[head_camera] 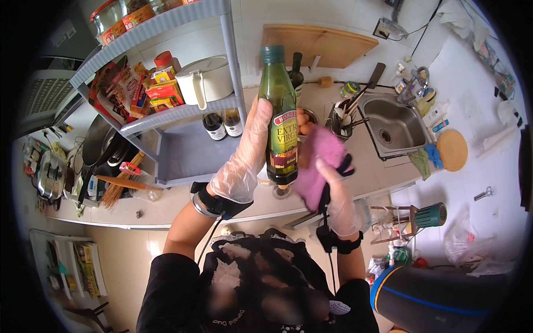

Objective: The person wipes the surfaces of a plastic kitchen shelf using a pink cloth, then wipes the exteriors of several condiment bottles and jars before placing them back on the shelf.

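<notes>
My left hand (245,154), in a clear plastic glove, is wrapped around a green glass bottle of Borges extra virgin olive oil (283,120). The bottle stands nearly upright in front of me, its green cap on and its label facing me. Just to its right, my gloved right hand (337,187) grips a pink cloth (320,162), which is blurred along its edges. Cloth and bottle lie side by side in view; whether they touch I cannot tell. Black straps with cables circle both wrists.
A grey plastic shelf (200,162) on the left holds two dark bottles (222,125), food packets and a white lidded container (208,81). Behind the bottle are a wooden board (316,45), another dark bottle (296,75) and eggs (306,125). A utensil holder (339,123) stands beside the steel sink (391,125).
</notes>
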Demonstrator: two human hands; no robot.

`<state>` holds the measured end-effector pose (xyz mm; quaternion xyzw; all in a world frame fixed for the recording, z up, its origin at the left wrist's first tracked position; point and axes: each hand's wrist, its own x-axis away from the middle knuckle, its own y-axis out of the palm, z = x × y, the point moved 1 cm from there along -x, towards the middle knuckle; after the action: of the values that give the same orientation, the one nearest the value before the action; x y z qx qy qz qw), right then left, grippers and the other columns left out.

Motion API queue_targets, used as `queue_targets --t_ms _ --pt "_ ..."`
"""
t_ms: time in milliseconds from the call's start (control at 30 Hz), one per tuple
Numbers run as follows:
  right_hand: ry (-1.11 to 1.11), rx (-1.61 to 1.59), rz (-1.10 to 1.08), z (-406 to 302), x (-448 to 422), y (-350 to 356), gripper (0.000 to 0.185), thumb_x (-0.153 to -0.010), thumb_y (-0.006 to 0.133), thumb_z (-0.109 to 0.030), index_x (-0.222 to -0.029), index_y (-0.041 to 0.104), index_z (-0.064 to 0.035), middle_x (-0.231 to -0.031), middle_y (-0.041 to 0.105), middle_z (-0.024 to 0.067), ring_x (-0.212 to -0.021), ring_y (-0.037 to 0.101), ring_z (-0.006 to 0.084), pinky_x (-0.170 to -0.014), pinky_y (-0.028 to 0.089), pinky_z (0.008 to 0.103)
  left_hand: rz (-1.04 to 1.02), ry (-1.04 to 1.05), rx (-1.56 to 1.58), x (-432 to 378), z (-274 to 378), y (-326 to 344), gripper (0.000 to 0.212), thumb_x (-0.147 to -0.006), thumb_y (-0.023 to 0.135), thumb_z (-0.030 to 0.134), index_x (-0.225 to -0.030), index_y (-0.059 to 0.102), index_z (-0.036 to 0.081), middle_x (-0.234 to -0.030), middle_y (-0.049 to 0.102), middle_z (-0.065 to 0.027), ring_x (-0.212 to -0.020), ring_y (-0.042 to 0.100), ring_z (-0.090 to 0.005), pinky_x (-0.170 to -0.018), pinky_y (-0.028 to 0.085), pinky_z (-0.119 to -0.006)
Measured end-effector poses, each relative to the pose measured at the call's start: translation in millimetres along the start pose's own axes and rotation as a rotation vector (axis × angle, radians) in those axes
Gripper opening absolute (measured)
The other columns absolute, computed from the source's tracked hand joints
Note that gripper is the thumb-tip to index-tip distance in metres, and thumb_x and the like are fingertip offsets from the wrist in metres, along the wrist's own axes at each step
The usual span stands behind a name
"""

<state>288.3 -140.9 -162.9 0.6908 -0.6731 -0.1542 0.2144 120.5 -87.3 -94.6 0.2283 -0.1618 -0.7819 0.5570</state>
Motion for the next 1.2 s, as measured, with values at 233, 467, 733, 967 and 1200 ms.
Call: queue_targets --t_ms 233,467,733,967,1200 --pt "-0.890 0.937 0.053 -67.8 1.2 44.8 0.040 -0.076 0.064 -0.007 -0.115 0.055 -0.0023 -0.113 0.058 0.0120 -0.099 0.057 0.0265 -0.086 0.045 0.0366 -0.021 -0.029 -0.114 13.1 -21.5 -5.2 0.080 -0.077 0.045 0.072 -0.123 0.042 0.006 -0.106 0.057 -0.0083 -0.094 0.056 -0.0162 -0.082 0.048 -0.032" --pt "-0.991 1.152 -0.203 -38.4 -5.5 63.0 0.046 -0.071 0.066 -0.005 -0.116 0.058 -0.0132 -0.122 0.052 0.0119 -0.104 0.055 0.0304 -0.085 0.048 0.0337 0.102 -0.141 0.275 14.9 -19.2 -5.1 0.075 -0.082 0.043 0.065 -0.128 0.040 0.005 -0.117 0.054 -0.0124 -0.106 0.055 -0.0218 -0.094 0.045 -0.038" --pt "-1.106 1.308 -0.284 -12.7 35.3 47.1 0.043 -0.070 0.064 -0.007 -0.113 0.060 -0.0076 -0.124 0.051 0.0117 -0.111 0.053 0.0349 -0.085 0.049 0.0388 0.203 -0.111 0.262 21.5 13.2 -12.7 0.079 -0.082 0.032 0.071 -0.119 0.047 0.004 -0.105 0.058 -0.0140 -0.092 0.061 -0.0272 -0.081 0.052 -0.042" --pt "-0.784 0.988 -0.210 -41.4 2.5 75.6 0.044 -0.071 0.065 -0.013 -0.115 0.060 -0.0094 -0.125 0.051 0.0108 -0.107 0.055 0.0343 -0.083 0.050 0.0377 0.024 -0.086 0.281 29.9 -14.6 -7.4 0.072 -0.086 0.037 0.061 -0.124 0.043 0.001 -0.117 0.055 -0.0124 -0.109 0.053 -0.0224 -0.097 0.042 -0.038" --pt "-1.228 1.427 -0.359 -39.6 39.9 70.8 0.035 -0.074 0.060 -0.015 -0.108 0.064 -0.0069 -0.120 0.054 0.0092 -0.107 0.054 0.0379 -0.082 0.051 0.0390 0.155 -0.115 0.362 33.4 15.5 -0.4 0.079 -0.082 0.035 0.070 -0.121 0.044 0.002 -0.109 0.057 -0.0172 -0.092 0.061 -0.0291 -0.080 0.053 -0.041"
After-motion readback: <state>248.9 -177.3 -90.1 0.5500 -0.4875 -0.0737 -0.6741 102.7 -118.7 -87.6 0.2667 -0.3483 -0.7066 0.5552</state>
